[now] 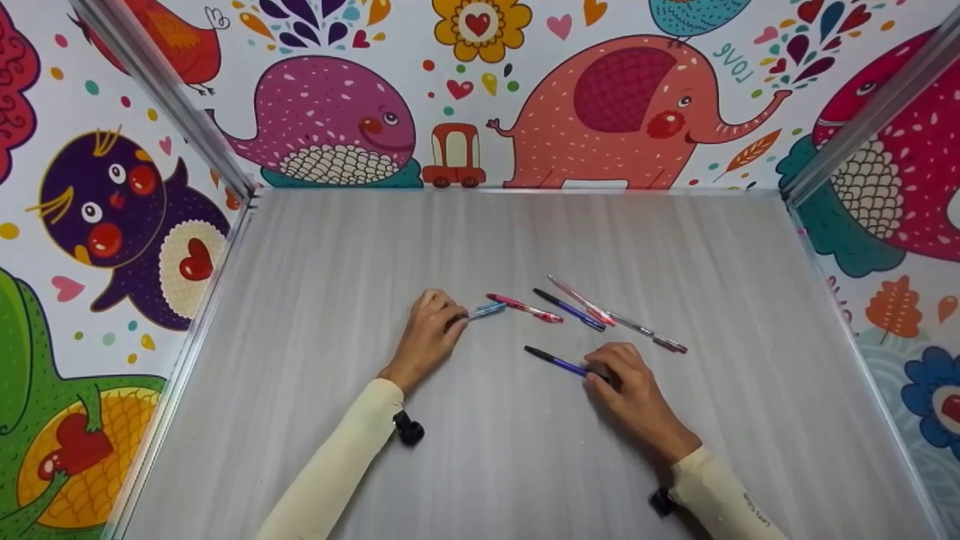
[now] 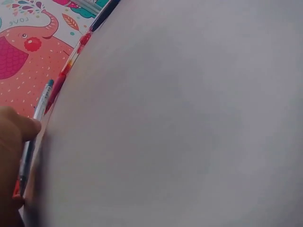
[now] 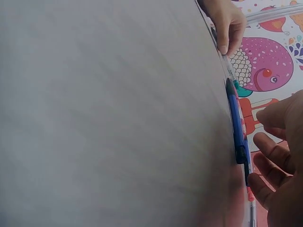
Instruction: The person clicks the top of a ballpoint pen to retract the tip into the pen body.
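Observation:
In the head view my left hand [image 1: 431, 324] pinches a clear pen with a teal-blue end [image 1: 487, 310]. The left wrist view shows the thumb laid over that pen [image 2: 41, 106], which tilts upward. My right hand [image 1: 631, 386] is at the right end of a blue pen with a black tip [image 1: 556, 361], on the table. From the right wrist, its fingers [image 3: 270, 146] look spread and loosely bent beside the blue pen [image 3: 237, 123], with a small gap.
Behind the hands lie a red patterned pen [image 1: 525, 307], another blue pen [image 1: 568, 309], a clear pink pen [image 1: 581, 298] and a clear grey pen [image 1: 646, 332], close together on the grey wood-look table [image 1: 375, 247]. Cartoon-printed walls [image 1: 480, 90] with metal edges enclose it.

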